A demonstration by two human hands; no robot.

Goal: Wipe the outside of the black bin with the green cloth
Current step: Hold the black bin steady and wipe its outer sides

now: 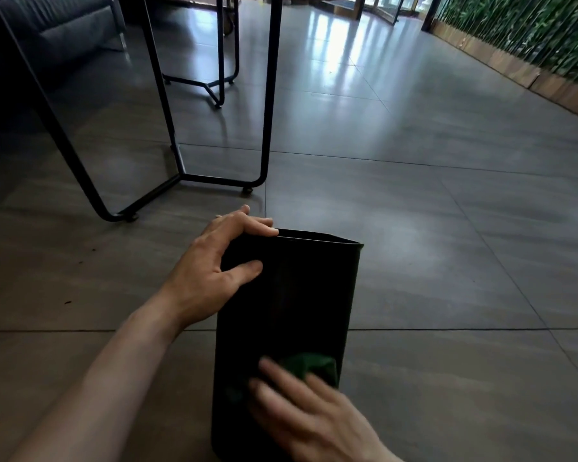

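Tall black plastic bin (287, 315) is lying tipped on the grey tiled floor (447, 261) — left hand (214, 268) is clasping its rim corner, right hand (309, 415), fingers spread flat, is pressing the crumpled green cloth (311, 365) against its outer wall

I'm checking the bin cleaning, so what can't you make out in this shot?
- Far sides of the bin, head view: hidden by its near face.
- Cloth: mostly covered by the blurred right hand.
- Bin's bottom end: cut off by the lower edge.
- Dirt on the bin: too dark to tell.
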